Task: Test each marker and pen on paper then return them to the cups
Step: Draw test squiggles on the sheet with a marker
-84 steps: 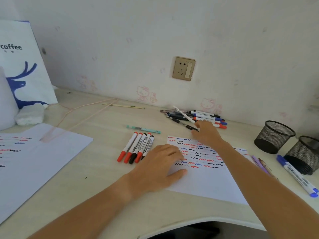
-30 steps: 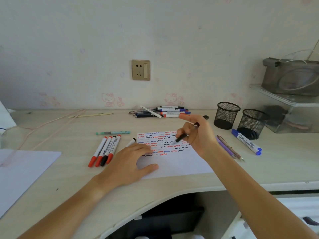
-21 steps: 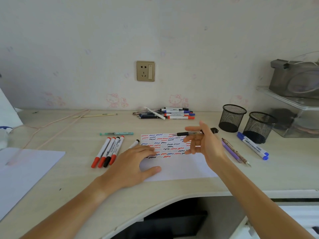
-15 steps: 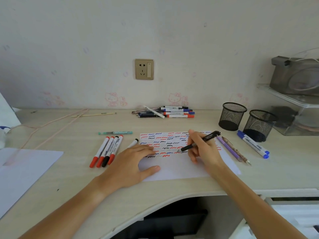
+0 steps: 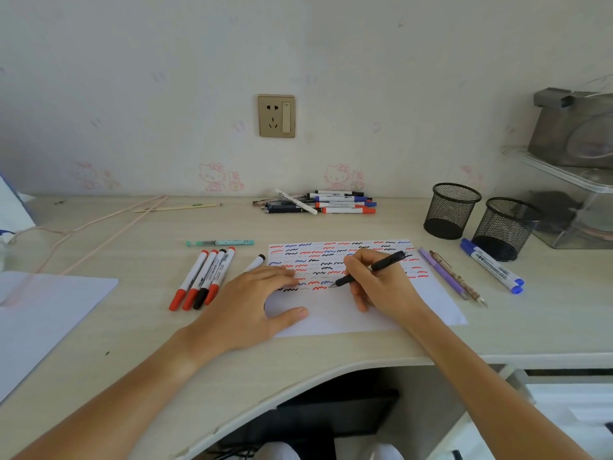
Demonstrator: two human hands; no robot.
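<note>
From the head view, a black pen (image 5: 370, 268) is pinched in the grip of the right hand (image 5: 381, 283), its tip brought down at the lower edge of the squiggles on the sheet of paper (image 5: 365, 313). The sheet is pressed flat by the left hand (image 5: 252, 303), whose fingers lie straight and spread on it, with nothing grasped.

Much of the paper's upper part is already filled with rows of red, blue and black squiggles, so a good number of tests can be judged done. The lower part is bare.

Four markers (image 5: 202, 280) lie side by side on the worktop (image 5: 132, 327) to the left of the paper, with a teal pen (image 5: 220, 243) just behind them and another marker (image 5: 255, 262) partly hidden by the left hand. A pile of pens and markers (image 5: 318, 202) lies near the wall. Right of the paper are a purple pen (image 5: 442, 272), a patterned pen (image 5: 459, 277) and two blue markers (image 5: 491, 265).

Both mesh cups (image 5: 452, 210) appear to hold nothing, as far as can be seen through the mesh. The return step is therefore judged entirely left to do, and which loose pens are untested cannot be told.
</note>
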